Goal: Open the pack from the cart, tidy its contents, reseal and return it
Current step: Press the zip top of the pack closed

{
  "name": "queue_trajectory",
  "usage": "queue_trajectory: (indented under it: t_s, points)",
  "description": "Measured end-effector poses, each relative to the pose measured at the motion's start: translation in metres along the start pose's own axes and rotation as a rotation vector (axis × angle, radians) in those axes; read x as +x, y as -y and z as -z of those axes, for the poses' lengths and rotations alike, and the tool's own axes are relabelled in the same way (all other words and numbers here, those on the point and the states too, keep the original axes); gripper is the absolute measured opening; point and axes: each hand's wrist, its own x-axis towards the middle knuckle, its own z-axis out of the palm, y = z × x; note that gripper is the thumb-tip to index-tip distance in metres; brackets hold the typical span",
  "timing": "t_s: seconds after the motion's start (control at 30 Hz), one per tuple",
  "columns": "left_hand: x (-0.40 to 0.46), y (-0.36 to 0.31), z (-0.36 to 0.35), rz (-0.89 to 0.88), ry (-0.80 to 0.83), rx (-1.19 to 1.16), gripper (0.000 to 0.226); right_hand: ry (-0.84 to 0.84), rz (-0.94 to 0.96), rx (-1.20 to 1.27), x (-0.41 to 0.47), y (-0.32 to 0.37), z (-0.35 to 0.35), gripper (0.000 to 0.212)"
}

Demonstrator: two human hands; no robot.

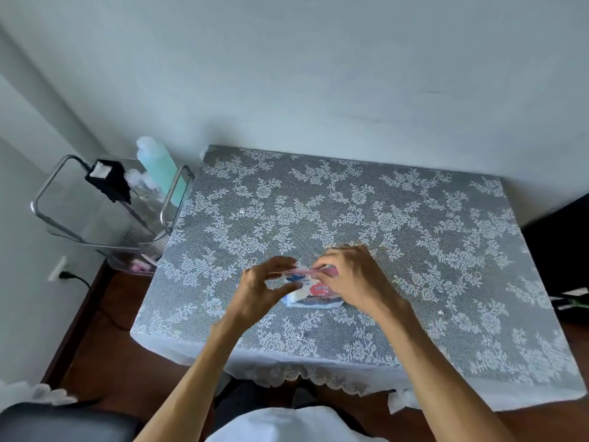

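Pack worked at its top edge on the lace-covered table (350, 202), away from the cart (105, 202).

The pack (314, 293) is off the cart; whether opening or resealing is under way cannot be told. Its upper edge is pinched by the left hand (258, 288) and right hand (350, 275), fingers curled.

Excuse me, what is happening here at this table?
A person sits at a table covered with a lace cloth and works on a small pack that stands on it. The left hand and the right hand both pinch the pack's top edge; whether they are opening or sealing it cannot be told. A metal cart stands to the left of the table, holding a green bottle.
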Motion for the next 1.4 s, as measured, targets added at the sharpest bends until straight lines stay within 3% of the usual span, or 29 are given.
queue_trajectory:
  t_s: [0.1,0.3,0.4,0.53,0.67,1.03,1.3,1.4]
  points:
    - [-0.003,0.010,-0.010,0.110,0.053,-0.082,0.063,0.017,-0.040,0.072,0.003,-0.001,-0.002,0.021]
    - [-0.004,0.022,-0.023,0.233,-0.075,-0.174,0.020,-0.009,-0.055,0.141,0.003,-0.006,-0.002,0.018]
    - [-0.002,0.021,-0.023,0.218,-0.097,-0.147,0.017,-0.027,-0.056,0.160,0.004,-0.007,-0.001,0.019]
    - [-0.001,0.010,-0.018,0.181,-0.094,-0.138,0.040,0.012,-0.054,0.137,0.006,-0.008,-0.005,0.021]
    - [0.004,0.000,-0.013,0.111,-0.188,-0.098,0.020,0.029,-0.054,0.128,0.008,-0.007,-0.006,0.025]
    - [0.008,0.004,0.013,-0.081,-0.107,0.175,0.017,0.034,-0.059,0.064,0.007,-0.007,-0.001,0.019]
    - [0.012,0.001,0.017,-0.122,-0.092,0.169,0.006,0.022,-0.019,0.107,0.012,-0.004,0.001,0.031]
    - [0.011,0.000,0.013,-0.018,-0.113,-0.002,0.010,-0.011,0.043,0.126,0.015,0.007,0.003,0.033]
